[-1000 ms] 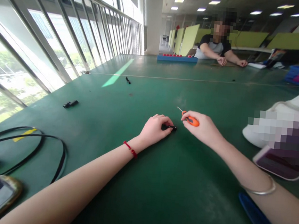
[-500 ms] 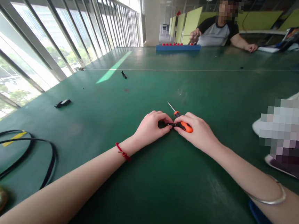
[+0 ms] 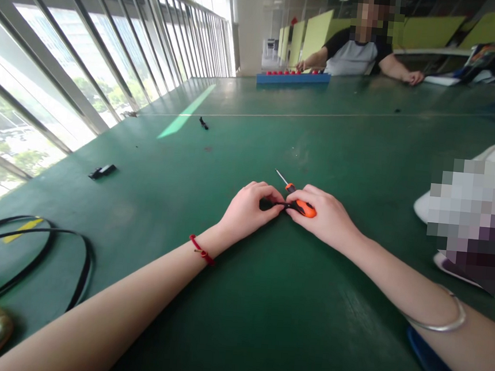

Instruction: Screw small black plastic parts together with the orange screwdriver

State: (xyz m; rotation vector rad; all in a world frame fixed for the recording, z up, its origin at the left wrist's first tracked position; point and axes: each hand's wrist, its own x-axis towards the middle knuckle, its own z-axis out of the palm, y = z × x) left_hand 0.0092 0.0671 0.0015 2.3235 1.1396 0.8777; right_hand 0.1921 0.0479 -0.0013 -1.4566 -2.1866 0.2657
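My left hand [image 3: 252, 208] is closed, thumb and fingertips pinching a small thin black part [image 3: 285, 205] whose kind I cannot make out. Close beside it, my right hand [image 3: 323, 212] is closed round a screwdriver [image 3: 306, 208] with an orange and black handle. The metal shaft points away and to the left, above the table, touching nothing. The fingertips of the right hand also meet the near end of the black part. Much of that part is hidden by the fingers.
On the green table [image 3: 237, 300] lie a black-and-grey piece [image 3: 102, 171], a small black piece [image 3: 203, 124] and a looped black cable [image 3: 86, 269]. A blue strip with red knobs [image 3: 293, 80] stands before a person [image 3: 358, 54]. A whitish bundle [image 3: 481, 188] is at right.
Both my hands keep the same grip on the black part and the screwdriver. The view shifts slightly. Across the table, the person's hand has moved left onto the red knobs.
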